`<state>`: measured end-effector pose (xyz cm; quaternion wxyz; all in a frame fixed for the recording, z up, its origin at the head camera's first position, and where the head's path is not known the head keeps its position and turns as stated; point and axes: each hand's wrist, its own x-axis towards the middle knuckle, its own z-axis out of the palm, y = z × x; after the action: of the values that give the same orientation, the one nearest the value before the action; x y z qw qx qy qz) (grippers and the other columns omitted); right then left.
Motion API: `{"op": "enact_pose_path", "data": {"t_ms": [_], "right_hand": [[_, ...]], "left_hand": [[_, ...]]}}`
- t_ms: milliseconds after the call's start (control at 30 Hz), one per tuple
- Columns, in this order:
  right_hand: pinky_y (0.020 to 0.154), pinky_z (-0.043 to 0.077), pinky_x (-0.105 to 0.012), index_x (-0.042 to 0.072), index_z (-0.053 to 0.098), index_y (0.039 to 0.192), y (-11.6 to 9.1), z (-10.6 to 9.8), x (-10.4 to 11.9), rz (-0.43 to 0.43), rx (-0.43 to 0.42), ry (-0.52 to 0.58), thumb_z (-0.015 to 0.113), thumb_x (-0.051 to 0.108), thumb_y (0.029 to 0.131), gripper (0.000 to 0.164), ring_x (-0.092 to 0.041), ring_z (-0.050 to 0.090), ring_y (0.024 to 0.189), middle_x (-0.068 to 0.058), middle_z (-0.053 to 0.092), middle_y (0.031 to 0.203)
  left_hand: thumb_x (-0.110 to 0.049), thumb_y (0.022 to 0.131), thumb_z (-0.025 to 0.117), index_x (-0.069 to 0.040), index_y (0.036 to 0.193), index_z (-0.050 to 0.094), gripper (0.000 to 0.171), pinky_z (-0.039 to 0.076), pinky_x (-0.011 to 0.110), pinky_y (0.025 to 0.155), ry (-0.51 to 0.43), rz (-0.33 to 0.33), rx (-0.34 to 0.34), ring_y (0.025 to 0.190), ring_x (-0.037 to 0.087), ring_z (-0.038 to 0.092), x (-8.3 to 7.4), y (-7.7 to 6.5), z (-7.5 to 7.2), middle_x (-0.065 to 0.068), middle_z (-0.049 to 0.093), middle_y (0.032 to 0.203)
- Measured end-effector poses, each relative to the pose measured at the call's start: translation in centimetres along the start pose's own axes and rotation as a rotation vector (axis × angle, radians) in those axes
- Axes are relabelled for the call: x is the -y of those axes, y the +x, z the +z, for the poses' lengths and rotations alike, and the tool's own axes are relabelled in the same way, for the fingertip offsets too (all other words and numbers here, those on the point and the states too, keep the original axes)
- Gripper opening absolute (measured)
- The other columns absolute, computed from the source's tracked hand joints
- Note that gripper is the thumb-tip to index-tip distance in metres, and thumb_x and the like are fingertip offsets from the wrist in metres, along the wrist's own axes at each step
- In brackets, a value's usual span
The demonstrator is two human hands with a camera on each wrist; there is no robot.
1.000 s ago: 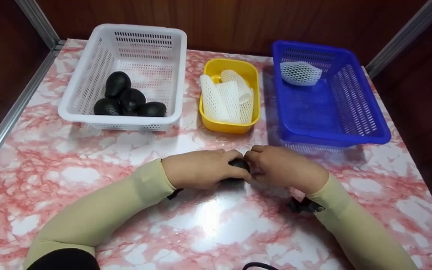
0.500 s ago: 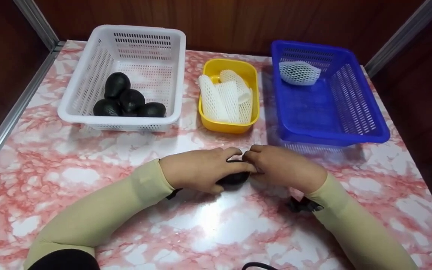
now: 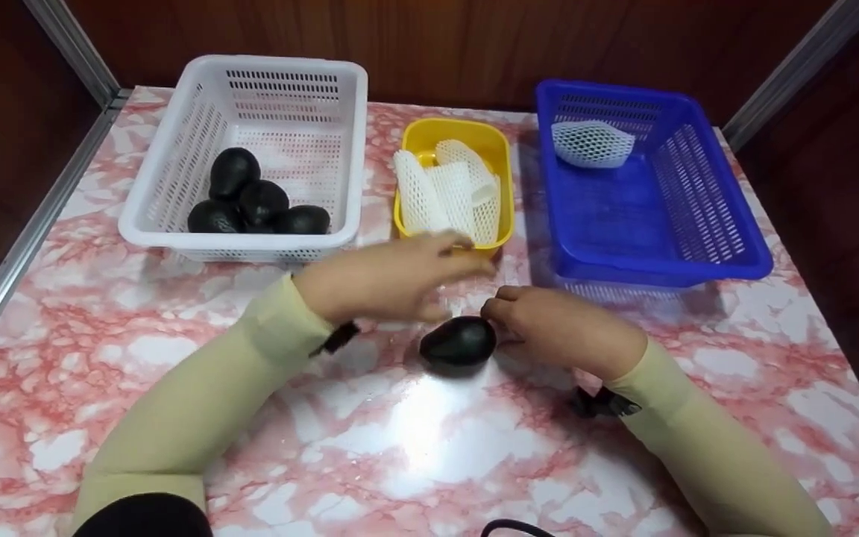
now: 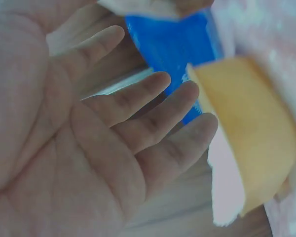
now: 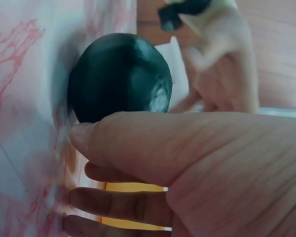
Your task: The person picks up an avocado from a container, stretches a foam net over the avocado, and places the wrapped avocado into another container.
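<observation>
A dark avocado [image 3: 458, 341] lies on its side on the table, its rounded end toward my right hand [image 3: 571, 328]. In the right wrist view the thumb [image 5: 128, 140] lies right by the avocado, and the fingers stretch out loosely beyond it, not wrapped round it. Whether they touch it, I cannot tell. My left hand [image 3: 388, 280] hovers at the near edge of the yellow bin [image 3: 510, 201], its fingers extended and holding nothing. White foam net sleeves [image 3: 453, 190] stick up inside that bin. In the left wrist view the palm and spread fingers [image 4: 163, 123] show plainly.
To the back left stands a white basket [image 3: 243, 240] with several avocados [image 3: 236, 173] in its near left part. A blue basket [image 3: 661, 268] at the back right holds one net-wrapped fruit [image 3: 592, 143]. A black cable [image 3: 515, 528] shows at the front edge.
My left hand has let go of the avocado and moved away, up toward the yellow bin. The avocado now lies uncovered on the table. My right hand has hardly moved.
</observation>
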<state>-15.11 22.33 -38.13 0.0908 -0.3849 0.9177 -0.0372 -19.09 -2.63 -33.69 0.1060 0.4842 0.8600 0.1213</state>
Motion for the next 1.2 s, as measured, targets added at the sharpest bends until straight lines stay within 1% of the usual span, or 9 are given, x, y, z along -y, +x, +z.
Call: {"op": "enact_pose_path", "data": {"t_ms": [167, 367, 467, 567, 733, 933, 1033, 1133, 1200], "right_hand": [[0.077, 0.059, -0.036, 0.015, 0.068, 0.109, 0.0, 0.2, -0.1, -0.006, 0.002, -0.002, 0.084, 0.024, 0.084, 0.031, -0.018, 0.068, 0.087, -0.001, 0.069, 0.100], [0.079, 0.059, -0.036, 0.015, 0.070, 0.109, -0.1, 0.2, -0.3, -0.011, -0.012, -0.006, 0.085, 0.023, 0.083, 0.031, -0.017, 0.067, 0.088, 0.000, 0.068, 0.100], [0.080, 0.059, -0.036, 0.014, 0.071, 0.109, -0.1, 0.2, -0.4, -0.005, -0.012, -0.002, 0.084, 0.021, 0.083, 0.030, -0.018, 0.068, 0.089, -0.001, 0.069, 0.100], [0.079, 0.059, -0.035, 0.015, 0.071, 0.109, 0.0, 0.3, -0.3, -0.002, -0.006, -0.003, 0.085, 0.021, 0.083, 0.030, -0.017, 0.068, 0.089, 0.000, 0.069, 0.101], [0.078, 0.059, -0.035, 0.017, 0.071, 0.109, 0.2, 0.6, -0.2, -0.005, -0.017, 0.001, 0.085, 0.022, 0.083, 0.030, -0.018, 0.069, 0.089, 0.000, 0.069, 0.102], [0.076, 0.058, -0.035, 0.016, 0.071, 0.104, -0.2, 0.8, -0.6, -0.009, -0.038, -0.002, 0.085, 0.022, 0.080, 0.029, -0.017, 0.068, 0.085, 0.000, 0.068, 0.098], [0.077, 0.059, -0.035, 0.015, 0.071, 0.105, 0.1, 0.6, -0.5, -0.005, -0.034, -0.010, 0.084, 0.023, 0.081, 0.028, -0.018, 0.068, 0.087, -0.001, 0.068, 0.098], [0.076, 0.058, -0.034, 0.017, 0.071, 0.105, 0.3, 0.5, -0.3, 0.004, -0.027, -0.010, 0.083, 0.023, 0.082, 0.027, -0.017, 0.067, 0.087, 0.001, 0.069, 0.099], [0.076, 0.058, -0.033, 0.018, 0.071, 0.105, 0.4, 0.5, -0.3, 0.004, -0.026, -0.008, 0.083, 0.023, 0.081, 0.027, -0.017, 0.067, 0.085, 0.001, 0.069, 0.098]], "left_hand": [[-0.038, 0.099, 0.065, -0.032, 0.152, 0.046, 0.057, 0.050, 0.047, 0.110, 0.076, -0.069, -0.015, 0.136, 0.030, 0.053, 0.9, 2.2, -3.1, 0.011, 0.046, 0.156], [-0.031, 0.099, 0.065, -0.028, 0.150, 0.049, 0.054, 0.044, 0.048, 0.117, 0.107, -0.112, 0.038, 0.138, 0.032, 0.049, 2.1, 6.4, -6.4, 0.013, 0.047, 0.153], [-0.030, 0.100, 0.064, -0.021, 0.149, 0.052, 0.052, 0.039, 0.047, 0.121, 0.133, -0.136, 0.060, 0.142, 0.031, 0.048, 3.4, 8.9, -7.5, 0.011, 0.050, 0.154], [-0.031, 0.100, 0.062, -0.018, 0.148, 0.054, 0.050, 0.040, 0.045, 0.121, 0.111, -0.191, 0.092, 0.140, 0.028, 0.050, 4.6, 11.1, -8.0, 0.007, 0.054, 0.153], [-0.032, 0.099, 0.062, -0.013, 0.148, 0.054, 0.053, 0.044, 0.043, 0.116, 0.073, -0.324, 0.114, 0.132, 0.027, 0.057, 6.2, 13.8, -7.9, 0.008, 0.058, 0.149], [-0.033, 0.095, 0.072, -0.013, 0.134, 0.064, 0.045, 0.054, 0.038, 0.103, 0.022, -0.467, 0.117, 0.108, 0.023, 0.061, 5.2, 15.0, -6.3, 0.005, 0.068, 0.128], [-0.028, 0.094, 0.074, -0.013, 0.128, 0.067, 0.037, 0.055, 0.037, 0.101, 0.024, -0.489, 0.113, 0.103, 0.023, 0.059, 5.1, 15.1, -5.6, 0.004, 0.069, 0.121], [-0.019, 0.095, 0.071, -0.010, 0.125, 0.068, 0.032, 0.053, 0.038, 0.105, 0.073, -0.458, 0.100, 0.105, 0.025, 0.059, 5.6, 15.5, -5.0, 0.006, 0.069, 0.121], [-0.015, 0.095, 0.069, -0.010, 0.126, 0.068, 0.032, 0.052, 0.037, 0.107, 0.064, -0.463, 0.080, 0.107, 0.025, 0.059, 6.0, 15.8, -4.8, 0.007, 0.068, 0.123]]}}
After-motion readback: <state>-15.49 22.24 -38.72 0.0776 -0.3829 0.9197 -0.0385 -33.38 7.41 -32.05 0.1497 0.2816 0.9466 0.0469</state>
